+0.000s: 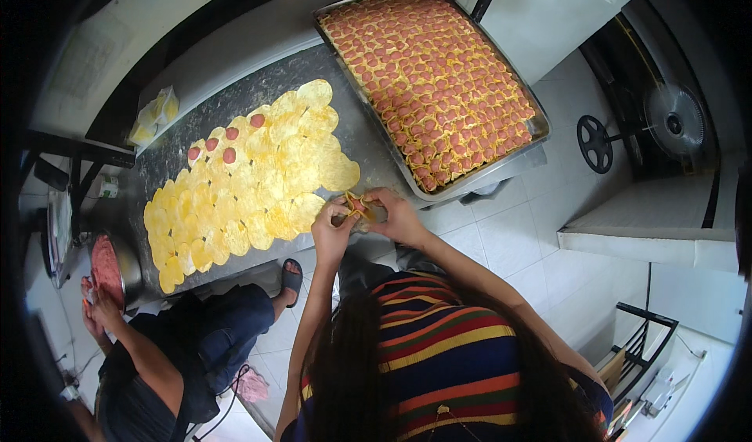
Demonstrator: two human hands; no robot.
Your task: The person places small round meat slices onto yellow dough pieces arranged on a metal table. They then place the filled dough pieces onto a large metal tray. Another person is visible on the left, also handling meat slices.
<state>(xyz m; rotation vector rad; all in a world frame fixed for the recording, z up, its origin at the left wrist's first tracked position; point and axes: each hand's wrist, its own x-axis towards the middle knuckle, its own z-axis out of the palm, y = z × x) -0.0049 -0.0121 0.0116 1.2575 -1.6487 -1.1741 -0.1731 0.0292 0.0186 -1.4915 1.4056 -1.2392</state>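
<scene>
Cool, diffuse light is filling view, source lying outside it. Yellow rounds (258,176) are catching bright highlights; tray (540,131) is glinting along rim. Floor (501,242) is showing soft sheen. Recess (615,62) around fan (674,123) is sitting in shadow; fan is blurring. Fisheye is bowing straight edges, black vignette is swallowing corners, fine detail is softening outward.

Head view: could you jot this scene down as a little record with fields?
Hands: left hand and right hand hold a pink-filled yellow wrapper
Table: dark flat tabletop with overlapping round yellow wrappers, five pink filling balls on them
Tray: rectangular metal tray of yellow pieces with pink tops, right of the wrappers
Nearby: co-worker's hands near a round metal bowl of pink mixture
</scene>
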